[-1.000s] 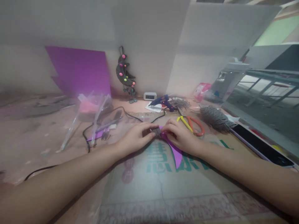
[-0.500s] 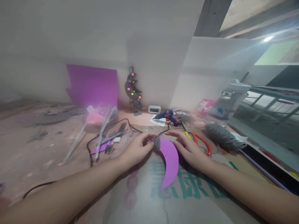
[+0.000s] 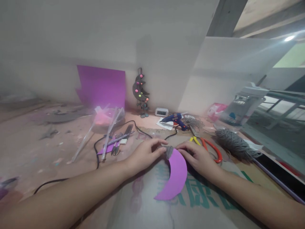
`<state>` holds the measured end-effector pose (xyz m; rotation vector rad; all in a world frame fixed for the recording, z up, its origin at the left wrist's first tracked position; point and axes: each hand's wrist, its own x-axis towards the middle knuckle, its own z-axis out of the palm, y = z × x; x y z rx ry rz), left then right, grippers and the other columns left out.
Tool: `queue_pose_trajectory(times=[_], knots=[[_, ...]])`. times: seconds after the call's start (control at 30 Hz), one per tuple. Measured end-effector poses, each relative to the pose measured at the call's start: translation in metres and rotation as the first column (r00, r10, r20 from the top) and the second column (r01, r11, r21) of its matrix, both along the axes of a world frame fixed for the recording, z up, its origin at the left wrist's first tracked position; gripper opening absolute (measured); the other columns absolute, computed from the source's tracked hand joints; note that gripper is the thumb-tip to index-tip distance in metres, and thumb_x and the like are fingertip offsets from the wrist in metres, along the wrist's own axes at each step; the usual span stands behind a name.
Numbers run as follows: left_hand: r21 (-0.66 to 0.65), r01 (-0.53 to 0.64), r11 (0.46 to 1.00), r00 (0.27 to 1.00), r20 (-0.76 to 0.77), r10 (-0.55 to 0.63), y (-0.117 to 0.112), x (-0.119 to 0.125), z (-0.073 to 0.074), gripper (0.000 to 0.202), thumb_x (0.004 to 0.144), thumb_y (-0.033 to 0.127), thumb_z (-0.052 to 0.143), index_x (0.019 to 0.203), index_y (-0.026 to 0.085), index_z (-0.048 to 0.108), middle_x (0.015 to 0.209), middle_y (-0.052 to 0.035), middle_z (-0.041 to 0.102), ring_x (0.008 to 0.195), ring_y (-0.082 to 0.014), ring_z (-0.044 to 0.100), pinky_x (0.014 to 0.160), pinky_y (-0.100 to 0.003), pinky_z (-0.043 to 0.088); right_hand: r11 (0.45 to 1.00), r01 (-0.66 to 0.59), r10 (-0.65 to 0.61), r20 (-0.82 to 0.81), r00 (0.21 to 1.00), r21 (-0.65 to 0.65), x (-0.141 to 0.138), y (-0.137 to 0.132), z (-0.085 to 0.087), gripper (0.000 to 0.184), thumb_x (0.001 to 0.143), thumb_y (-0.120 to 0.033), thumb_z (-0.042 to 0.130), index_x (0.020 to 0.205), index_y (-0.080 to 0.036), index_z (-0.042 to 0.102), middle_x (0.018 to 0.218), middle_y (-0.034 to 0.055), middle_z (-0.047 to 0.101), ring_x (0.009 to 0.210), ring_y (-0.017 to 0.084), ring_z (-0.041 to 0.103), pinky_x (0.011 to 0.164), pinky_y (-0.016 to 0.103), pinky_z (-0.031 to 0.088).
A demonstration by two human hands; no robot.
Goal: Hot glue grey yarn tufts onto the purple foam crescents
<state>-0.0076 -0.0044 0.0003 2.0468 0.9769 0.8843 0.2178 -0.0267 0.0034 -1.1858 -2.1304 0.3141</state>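
Yarn is circling the upper tip of a purple crescent in grey turns, while the crescent's bare body is curving down through the lower middle of the frame. At the centre, the left hand is pinching that wrapped tip between thumb and fingers. The right hand, right of centre, is curling its fingers close to the upper outer edge; whether it is gripping yarn or card I cannot tell. Slipping seems the main risk: the turns are sitting on a narrowing point, so a loosening left pinch could let them slide off. Pulling too hard could be bending the thin-looking tip. Behind the hands, a black cord is running toward the blue glue gun; a catching wrist could drag it over.
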Motion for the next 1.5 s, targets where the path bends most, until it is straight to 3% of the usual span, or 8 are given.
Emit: queue_pose_trajectory(times=[0.17,0.37,0.47,0.77,1.07,1.27,1.37,1.5], knots=[[0.024,-0.077,0.997,0.997,0.013,0.077,0.002,0.000,-0.001,0.031,0.088,0.031,0.050,0.112,0.020,0.066,0.116,-0.0051,0.068,0.109,-0.0216,0.060,0.098,-0.037,0.044,0.974,0.131,-0.118,-0.081,0.990,0.184,0.004,-0.002,0.004,0.012,0.092,-0.025,0.047,0.085,-0.021,0.056,0.082,0.0045,0.064,0.078,0.020,0.060,0.069,0.033,0.048],[0.017,-0.104,0.994,0.993,0.055,0.103,0.006,0.001,-0.004,0.027,0.087,0.027,0.049,0.104,0.019,0.069,0.108,-0.0037,0.070,0.103,-0.0198,0.062,0.095,-0.033,0.045,0.939,-0.270,0.233,0.186,0.955,0.212,-0.001,-0.015,0.011,0.012,0.091,-0.017,0.045,0.087,-0.021,0.055,0.085,0.0050,0.062,0.081,0.019,0.054,0.076,0.037,0.044],[-0.003,-0.110,0.994,0.990,0.084,0.110,0.005,0.002,-0.003,0.025,0.087,0.026,0.049,0.102,0.018,0.067,0.105,-0.0037,0.070,0.101,-0.0192,0.062,0.093,-0.031,0.045,0.917,-0.339,0.278,0.274,0.921,0.211,-0.001,-0.020,0.011,0.020,0.089,-0.015,0.047,0.106,-0.021,0.056,0.097,0.0071,0.062,0.090,0.021,0.054,0.082,0.038,0.044],[-0.024,-0.112,0.993,0.989,0.094,0.113,0.004,0.001,-0.002,0.028,0.088,0.024,0.047,0.107,0.018,0.066,0.111,-0.0047,0.068,0.106,-0.0194,0.059,0.095,-0.031,0.043,0.937,-0.114,0.096,0.070,0.993,0.329,0.006,-0.017,0.005,0.038,0.090,-0.017,0.043,0.128,-0.020,0.042,0.126,0.0121,0.048,0.122,0.023,0.043,0.102,0.040,0.037],[-0.037,-0.094,0.995,0.990,0.098,0.097,0.012,-0.002,-0.005,0.033,0.090,0.026,0.045,0.114,0.016,0.066,0.118,-0.0048,0.067,0.112,-0.0197,0.058,0.102,-0.032,0.040,0.944,0.192,-0.156,-0.149,0.976,0.267,0.019,-0.006,0.037,0.021,0.089,-0.019,0.049,0.108,-0.024,0.055,0.100,0.0055,0.059,0.095,0.021,0.058,0.088,0.037,0.046],[-0.028,-0.108,0.994,0.992,0.058,0.110,0.009,-0.002,-0.003,0.034,0.089,0.025,0.045,0.114,0.016,0.066,0.117,-0.0049,0.067,0.107,-0.0196,0.060,0.100,-0.032,0.042,0.963,0.235,-0.230,-0.050,0.972,0.133,0.032,0.009,0.035,0.017,0.090,-0.023,0.043,0.101,-0.023,0.057,0.077,0.0016,0.060,0.071,0.017,0.059,0.067,0.031,0.048],[-0.006,-0.102,0.995,0.993,0.059,0.102,0.010,-0.001,-0.005,0.033,0.090,0.025,0.045,0.114,0.016,0.066,0.120,-0.0046,0.066,0.113,-0.0193,0.058,0.102,-0.032,0.040,0.952,0.281,-0.291,0.077,0.953,0.119,0.035,0.016,0.031,0.018,0.090,-0.030,0.046,0.101,-0.022,0.059,0.088,0.0042,0.064,0.080,0.019,0.061,0.072,0.033,0.049],[-0.008,-0.104,0.995,0.991,0.081,0.104,0.011,-0.001,-0.007,0.034,0.090,0.026,0.044,0.116,0.018,0.065,0.122,-0.0040,0.065,0.116,-0.0193,0.055,0.104,-0.033,0.038,0.974,0.178,-0.207,0.233,0.950,0.139,0.038,0.025,0.027,0.026,0.086,-0.029,0.050,0.109,-0.019,0.058,0.111,0.0100,0.061,0.103,0.025,0.058,0.090,0.041,0.046]])
